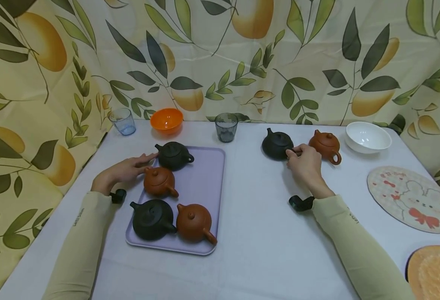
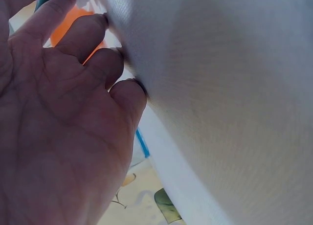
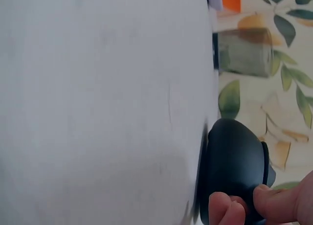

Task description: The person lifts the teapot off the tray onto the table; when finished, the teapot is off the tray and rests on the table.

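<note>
**Right hand [image 1: 305, 166] pinches a matte black, round-bellied teapot [image 1: 276, 146] by its handle**

The teapot sits at the far right of the white cloth-covered desk [image 1: 257, 233], its base seemingly on the cloth. The right fingers are closed on its handle, thumb against the others. The left hand [image 1: 131, 168] lies over the left edge of a lilac, round-cornered rectangular tray [image 1: 201, 175], fingers loosely extended and slightly bent, grasping nothing visible; whether they touch the tray's far black teapot [image 1: 174, 156] is unclear.

Held only at the handle, the pot could tip spout-down if lifted, and a loose lid might slide off. A swing rightward could knock the reddish-brown clay-like teapot [image 1: 325, 145] just beside the hand; one leftward might catch the smoky clear tumbler [image 1: 226, 128]. On the tray, a careless left-hand push could knock spouts and handles together, since the pots stand close.

The pots look like unglazed ceramic, dull and squat, with short spouts and looped handles. The tray looks smooth and hard, so pots may slide on it; the glossy white bowl [image 1: 368, 139] at far right is wide and shallow.
</note>
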`<state>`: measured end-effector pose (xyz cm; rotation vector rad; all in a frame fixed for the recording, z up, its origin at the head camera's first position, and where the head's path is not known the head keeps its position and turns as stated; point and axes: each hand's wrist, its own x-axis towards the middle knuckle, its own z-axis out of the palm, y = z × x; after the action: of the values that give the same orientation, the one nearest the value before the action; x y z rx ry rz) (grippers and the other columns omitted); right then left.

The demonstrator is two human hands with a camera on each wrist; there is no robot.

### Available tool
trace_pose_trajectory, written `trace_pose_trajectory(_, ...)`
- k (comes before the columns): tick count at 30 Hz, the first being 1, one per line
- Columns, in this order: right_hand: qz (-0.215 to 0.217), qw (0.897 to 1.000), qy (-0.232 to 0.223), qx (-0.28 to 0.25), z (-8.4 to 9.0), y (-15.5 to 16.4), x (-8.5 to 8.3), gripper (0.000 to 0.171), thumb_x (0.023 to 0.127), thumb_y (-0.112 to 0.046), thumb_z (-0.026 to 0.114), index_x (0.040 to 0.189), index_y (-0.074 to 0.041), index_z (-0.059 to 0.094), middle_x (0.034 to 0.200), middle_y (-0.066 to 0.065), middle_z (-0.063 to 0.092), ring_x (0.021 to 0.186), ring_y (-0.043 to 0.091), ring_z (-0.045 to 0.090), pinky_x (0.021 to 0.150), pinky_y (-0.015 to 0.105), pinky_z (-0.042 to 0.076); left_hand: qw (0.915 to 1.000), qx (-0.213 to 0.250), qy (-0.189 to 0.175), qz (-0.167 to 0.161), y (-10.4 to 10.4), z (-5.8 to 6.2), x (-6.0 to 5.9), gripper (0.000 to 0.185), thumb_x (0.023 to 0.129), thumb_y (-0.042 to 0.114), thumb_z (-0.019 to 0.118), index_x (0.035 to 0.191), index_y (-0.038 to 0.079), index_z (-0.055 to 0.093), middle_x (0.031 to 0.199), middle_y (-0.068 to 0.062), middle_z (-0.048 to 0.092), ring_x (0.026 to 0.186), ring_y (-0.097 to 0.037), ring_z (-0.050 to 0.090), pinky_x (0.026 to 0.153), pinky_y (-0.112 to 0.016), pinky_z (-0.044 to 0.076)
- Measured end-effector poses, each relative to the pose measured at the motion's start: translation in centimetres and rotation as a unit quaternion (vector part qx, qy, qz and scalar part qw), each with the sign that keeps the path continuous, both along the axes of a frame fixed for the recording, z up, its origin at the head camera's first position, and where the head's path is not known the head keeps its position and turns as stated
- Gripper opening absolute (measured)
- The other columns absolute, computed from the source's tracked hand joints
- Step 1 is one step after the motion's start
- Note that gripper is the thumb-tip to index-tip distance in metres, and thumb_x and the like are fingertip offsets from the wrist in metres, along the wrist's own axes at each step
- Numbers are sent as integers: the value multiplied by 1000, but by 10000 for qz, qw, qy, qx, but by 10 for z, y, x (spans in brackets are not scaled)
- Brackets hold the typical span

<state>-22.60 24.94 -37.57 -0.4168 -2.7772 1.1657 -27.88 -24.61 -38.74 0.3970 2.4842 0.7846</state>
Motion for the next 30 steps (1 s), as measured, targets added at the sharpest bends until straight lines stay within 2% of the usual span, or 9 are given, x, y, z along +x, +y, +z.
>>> trace_pose_trajectory(7, -365, 9992, 94, 127, 1, 14, -6, 33, 99, -24, 54, 113, 5, 62, 75, 9, 67, 62, 13, 58, 63, 28, 42, 10000, 57, -40, 46, 0, 2, 1, 54, 104, 30, 43, 156, 28, 25, 162, -20, 8, 150, -39, 2, 117, -63, 2)
trace_pose_trajectory(13, -295, 9990, 169, 275, 2, 17, -8, 33, 98, -22, 56, 111, 7, 62, 69, 7, 67, 59, 12, 59, 65, 29, 40, 10000, 68, -4, 40, 0, 2, 1, 55, 104, 29, 43, 156, 27, 25, 162, -20, 9, 150, -39, 3, 118, -63, 3)
trace_pose_trajectory(15, -198, 9990, 136, 374, 4, 17, -8, 33, 98, -21, 55, 112, 8, 61, 72, 12, 69, 65, 19, 62, 67, 31, 41, 10000, 44, 5, 48, 0, 1, 1, 55, 104, 30, 43, 156, 28, 25, 162, -20, 9, 150, -39, 4, 117, -63, 3)
trace_pose_trajectory(17, -76, 9983, 76, 565, 6, 17, -7, 36, 98, -21, 54, 115, 10, 60, 83, 19, 70, 80, 30, 65, 72, 37, 45, 10000, 22, -7, 69, 0, 1, 1, 54, 104, 30, 43, 155, 29, 25, 162, -20, 9, 150, -39, 4, 117, -63, 3)
trace_pose_trajectory(19, 26, 9969, -44, 790, 10, 16, -6, 43, 98, -23, 52, 120, 13, 56, 99, 28, 67, 96, 41, 62, 79, 47, 47, 10000, -7, -16, 73, -1, 0, 0, 54, 104, 31, 43, 155, 29, 25, 162, -20, 9, 150, -39, 4, 117, -63, 3)
trace_pose_trajectory(22, 146, 9936, -77, 1118, 20, 9, -1, 52, 97, -26, 50, 127, 16, 49, 120, 36, 54, 112, 50, 51, 92, 60, 44, 10000, -1, -35, 78, -1, 0, 0, 54, 104, 31, 43, 155, 30, 25, 162, -19, 9, 150, -39, 4, 117, -63, 3)
trace_pose_trajectory(25, 407, 9916, 257, 1202, 31, -8, 8, 49, 97, -25, 51, 127, 15, 50, 121, 36, 52, 112, 50, 50, 95, 62, 43, 10000, 5, -45, 79, -1, 0, -1, 54, 104, 31, 43, 155, 30, 25, 163, -19, 10, 150, -39, 3, 117, -63, 3)
trace_pose_trajectory(27, 786, 9875, 625, 1213, 37, -24, 16, 42, 97, -22, 53, 122, 12, 54, 116, 32, 58, 105, 46, 56, 89, 58, 47, 9999, 8, -68, 88, -2, -1, -2, 54, 104, 31, 43, 155, 30, 25, 163, -19, 10, 150, -39, 3, 117, -63, 3)
trace_pose_trajectory(30, 1563, 9743, 1088, 1201, 40, -51, 28, 29, 97, -17, 56, 112, 7, 62, 103, 23, 68, 87, 35, 65, 75, 47, 53, 9999, 12, -104, 106, -2, -1, -3, 54, 104, 31, 43, 155, 32, 25, 163, -19, 9, 150, -39, 3, 117, -64, 3)
